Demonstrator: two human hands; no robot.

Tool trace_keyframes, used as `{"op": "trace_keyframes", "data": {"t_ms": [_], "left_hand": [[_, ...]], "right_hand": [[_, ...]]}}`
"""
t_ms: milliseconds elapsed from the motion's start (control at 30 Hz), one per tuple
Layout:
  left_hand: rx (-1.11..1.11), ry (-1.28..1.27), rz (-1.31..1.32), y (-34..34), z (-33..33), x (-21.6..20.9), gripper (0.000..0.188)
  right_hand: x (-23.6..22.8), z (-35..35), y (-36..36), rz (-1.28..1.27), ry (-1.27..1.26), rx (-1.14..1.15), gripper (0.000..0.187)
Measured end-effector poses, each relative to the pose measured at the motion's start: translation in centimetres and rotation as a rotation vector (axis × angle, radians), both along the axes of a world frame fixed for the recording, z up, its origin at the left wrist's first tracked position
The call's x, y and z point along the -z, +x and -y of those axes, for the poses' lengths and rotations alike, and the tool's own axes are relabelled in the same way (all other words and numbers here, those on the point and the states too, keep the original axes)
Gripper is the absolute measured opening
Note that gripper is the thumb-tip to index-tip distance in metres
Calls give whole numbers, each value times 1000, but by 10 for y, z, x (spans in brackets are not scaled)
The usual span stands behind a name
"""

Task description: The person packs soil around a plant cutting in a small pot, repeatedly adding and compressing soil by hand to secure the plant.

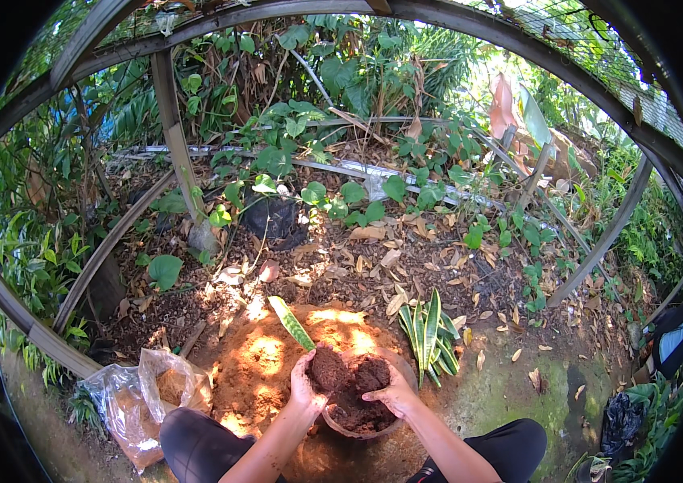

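Note:
Over a round brown pot (362,435) partly filled with dark soil (353,412), both hands are cupped. My left hand (306,388) is closed round a clump of dark, moist soil (329,370). One green, yellow-edged snake plant leaf (291,324) slants up to the left from this clump; its lower end is hidden, so I cannot tell if it is rooted there. My right hand (396,393) curls round a second clump of dark soil (372,373), thumb toward the pot's middle. Right of the pot, several snake plant leaves (430,334) lie in a bunch.
A mound of reddish-brown soil (257,354) spreads behind and left of the pot. Clear plastic bags (128,410) with brown material stand by my left knee. A black plastic bag (622,424) lies far right. Curved frame bars (611,233) and leafy plants surround the spot.

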State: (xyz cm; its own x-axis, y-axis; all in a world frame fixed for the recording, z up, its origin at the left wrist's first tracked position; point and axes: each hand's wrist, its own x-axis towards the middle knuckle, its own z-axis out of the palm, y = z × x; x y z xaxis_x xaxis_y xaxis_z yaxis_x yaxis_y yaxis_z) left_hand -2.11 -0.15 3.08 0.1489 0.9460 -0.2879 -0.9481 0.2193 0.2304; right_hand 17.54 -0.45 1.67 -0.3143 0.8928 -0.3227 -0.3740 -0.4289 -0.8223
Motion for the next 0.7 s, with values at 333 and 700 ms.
{"op": "trace_keyframes", "data": {"t_ms": [333, 700], "left_hand": [[-27, -12, -12, 0, -2, 1, 26], [-36, -51, 42, 2, -2, 1, 36]], "right_hand": [[-10, -3, 6, -206, -199, 40, 61], [-10, 1, 0, -177, -8, 36, 54]]}}
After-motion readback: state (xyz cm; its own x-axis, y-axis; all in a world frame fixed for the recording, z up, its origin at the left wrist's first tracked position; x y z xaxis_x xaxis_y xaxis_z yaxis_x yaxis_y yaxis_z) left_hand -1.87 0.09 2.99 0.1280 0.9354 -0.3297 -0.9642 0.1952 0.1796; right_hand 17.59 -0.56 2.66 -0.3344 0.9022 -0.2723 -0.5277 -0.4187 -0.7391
